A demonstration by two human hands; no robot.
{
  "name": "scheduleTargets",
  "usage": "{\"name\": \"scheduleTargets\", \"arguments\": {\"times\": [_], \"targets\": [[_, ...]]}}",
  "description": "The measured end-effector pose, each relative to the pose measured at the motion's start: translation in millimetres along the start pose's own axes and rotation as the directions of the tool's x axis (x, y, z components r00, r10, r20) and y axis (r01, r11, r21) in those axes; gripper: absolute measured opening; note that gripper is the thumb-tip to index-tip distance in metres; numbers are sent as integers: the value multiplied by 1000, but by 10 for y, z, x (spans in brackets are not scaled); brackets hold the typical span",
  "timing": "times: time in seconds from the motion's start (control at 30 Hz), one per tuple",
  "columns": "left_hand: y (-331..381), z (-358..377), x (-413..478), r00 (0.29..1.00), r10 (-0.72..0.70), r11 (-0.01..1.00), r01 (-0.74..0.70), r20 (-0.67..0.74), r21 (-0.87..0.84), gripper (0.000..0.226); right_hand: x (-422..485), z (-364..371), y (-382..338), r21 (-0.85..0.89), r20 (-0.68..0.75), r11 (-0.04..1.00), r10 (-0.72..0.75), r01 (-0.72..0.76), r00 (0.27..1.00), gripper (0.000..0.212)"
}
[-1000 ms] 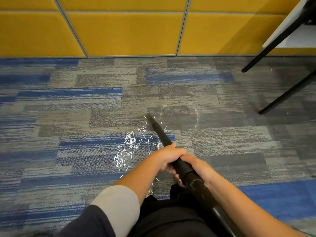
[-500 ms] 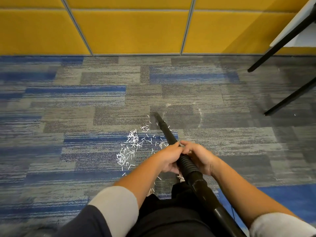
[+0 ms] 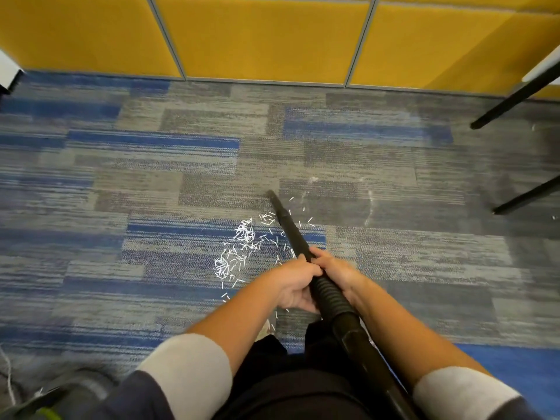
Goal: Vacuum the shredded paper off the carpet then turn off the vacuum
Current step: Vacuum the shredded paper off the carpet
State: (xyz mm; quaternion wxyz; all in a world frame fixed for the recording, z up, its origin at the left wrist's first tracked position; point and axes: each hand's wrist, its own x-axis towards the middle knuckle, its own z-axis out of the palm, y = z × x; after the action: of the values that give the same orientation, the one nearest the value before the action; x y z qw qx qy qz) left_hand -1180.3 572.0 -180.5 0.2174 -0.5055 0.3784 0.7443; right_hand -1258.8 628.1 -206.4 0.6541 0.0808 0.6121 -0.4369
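The left hand and right hand both curl tightly round the black vacuum hose at its ribbed part. Its nozzle points toward 11 o'clock, and shredded paper lies scattered on the carpet at the hands' 10 o'clock, beside the nozzle.

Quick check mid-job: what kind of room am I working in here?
Likely an office or meeting room: blue-grey patterned carpet tiles, yellow fabric-covered wall panels, and slanted black table legs under a white top at the right.
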Motion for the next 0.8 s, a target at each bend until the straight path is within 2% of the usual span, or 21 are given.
{"name": "scheduleTargets", "arguments": {"times": [0.1,0.17,0.3,0.43,0.8], "targets": [[-2,121,11,1000,-3,996,3,-3,87,70,1,-96,29,18,-11,999,33,-33,999,50],[-12,188,38,1000,1,994,-4,30,113,74,-55,-166,32,9,-24,999,37,-36,999,48],[9,296,30,998,-1,989,-9,65,151,63,-128,-281,62,63,-53,998,33,-30,998,45],[-19,317,42,995,-2,989,-13,96,150,64,-163,-284,102,117,-60,993,8,-1,998,38],[-174,213,-21,996,8,979,-27,91,204,45,-194,-199,253,-42,-44,999,-7,5,999,44]]}}
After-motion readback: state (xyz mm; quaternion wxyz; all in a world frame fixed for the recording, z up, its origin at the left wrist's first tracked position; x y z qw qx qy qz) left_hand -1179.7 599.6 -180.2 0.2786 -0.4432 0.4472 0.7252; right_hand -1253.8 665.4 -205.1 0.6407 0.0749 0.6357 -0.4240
